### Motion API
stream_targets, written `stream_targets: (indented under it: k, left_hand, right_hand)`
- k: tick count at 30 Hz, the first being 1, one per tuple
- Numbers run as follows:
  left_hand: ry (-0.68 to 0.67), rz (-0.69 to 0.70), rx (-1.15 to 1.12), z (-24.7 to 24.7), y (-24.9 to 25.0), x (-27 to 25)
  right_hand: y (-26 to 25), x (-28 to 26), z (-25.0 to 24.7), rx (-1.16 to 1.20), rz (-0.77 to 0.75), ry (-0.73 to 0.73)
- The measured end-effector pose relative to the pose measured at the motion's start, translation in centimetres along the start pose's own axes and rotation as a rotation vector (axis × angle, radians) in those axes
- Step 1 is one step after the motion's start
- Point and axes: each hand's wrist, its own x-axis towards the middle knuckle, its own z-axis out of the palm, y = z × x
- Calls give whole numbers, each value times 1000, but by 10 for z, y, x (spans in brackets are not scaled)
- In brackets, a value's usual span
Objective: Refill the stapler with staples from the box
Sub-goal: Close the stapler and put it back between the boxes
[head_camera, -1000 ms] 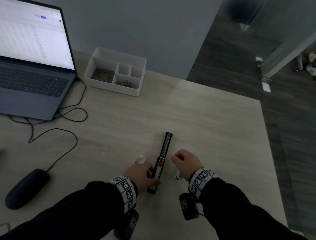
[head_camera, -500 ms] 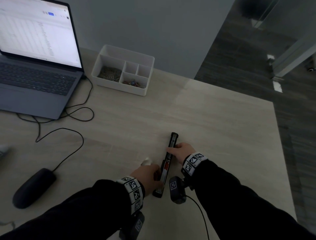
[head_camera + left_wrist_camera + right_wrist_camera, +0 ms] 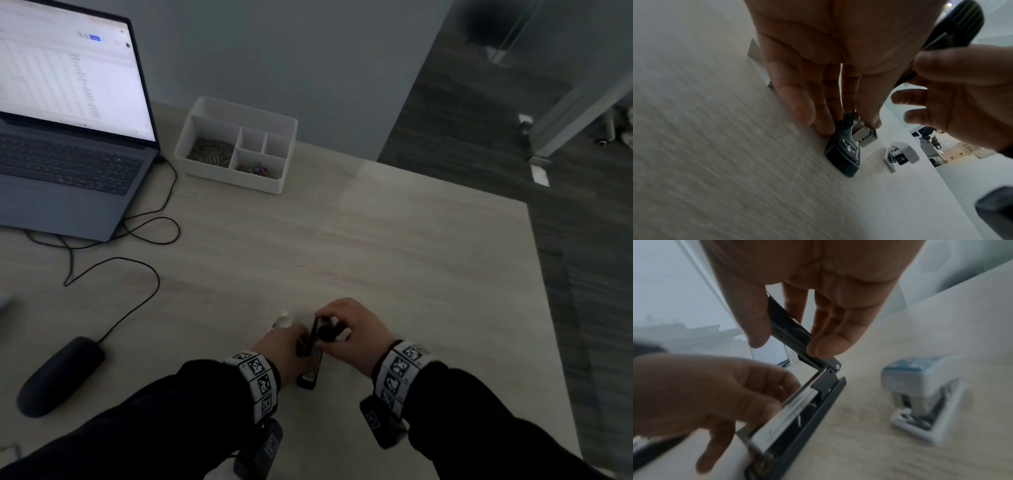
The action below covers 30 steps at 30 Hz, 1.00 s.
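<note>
A black stapler (image 3: 310, 373) lies near the table's front edge with its silver magazine (image 3: 797, 407) exposed. My left hand (image 3: 284, 346) pinches the base and magazine from the sides and holds them down on the table (image 3: 715, 146). My right hand (image 3: 349, 329) pinches the black top arm (image 3: 789, 327) between thumb and fingers, and the arm stands raised at an angle on its hinge (image 3: 833, 365). No staple box shows clearly in any view.
A small white stapler (image 3: 925, 395) rests on the table close beside my hands. Further off are a white divided organizer (image 3: 236, 144) with clips, an open laptop (image 3: 68, 137), a black mouse (image 3: 58, 377) and its looping cable (image 3: 150, 226). The table's right edge (image 3: 544, 274) borders dark floor.
The stapler lay flat at full length; my right hand moved to its far end, took the top arm and swung it up. My left hand stayed on the near end.
</note>
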Motion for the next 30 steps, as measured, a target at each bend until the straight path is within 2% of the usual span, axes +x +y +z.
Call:
stream_targets:
  k: [2,4,8,11,13,17,19,24,28,30]
  left_hand:
    - [-7,-27,-4,-2,2,-4]
    - [-41,-54,-38,-3,2,-7]
    - [-67,-89,-231,-8,-7,-18]
    - [-43,-141,-403,-10,-8,-28]
    - [-75,-154,-464,-9,-6,-33]
    - [-113,-129,-404,-8,0,-42]
    - [-107,-127,-402,-6,3,-41]
    - [-98,-91,-350,6,10,-35]
    - [-10,-9,-136,13,15,-32]
    - [15,13,-119,14,16,-31]
  right_hand:
    - [4,-10,10,-40,9,-55]
    - [5,-18,20,-67,23,-48]
    - [2,-27,33,-114,29,-5]
    - [-2,-30,35,-183,38,-33]
    - [0,-32,37,-215,34,-59]
    - [3,-38,35,-273,52,-105]
    - [5,-42,28,-314,102,-28]
    - [33,-55,8,-274,398,162]
    - [51,-62,7,-180,450,116]
    - [54,-64,9,-146,436,107]
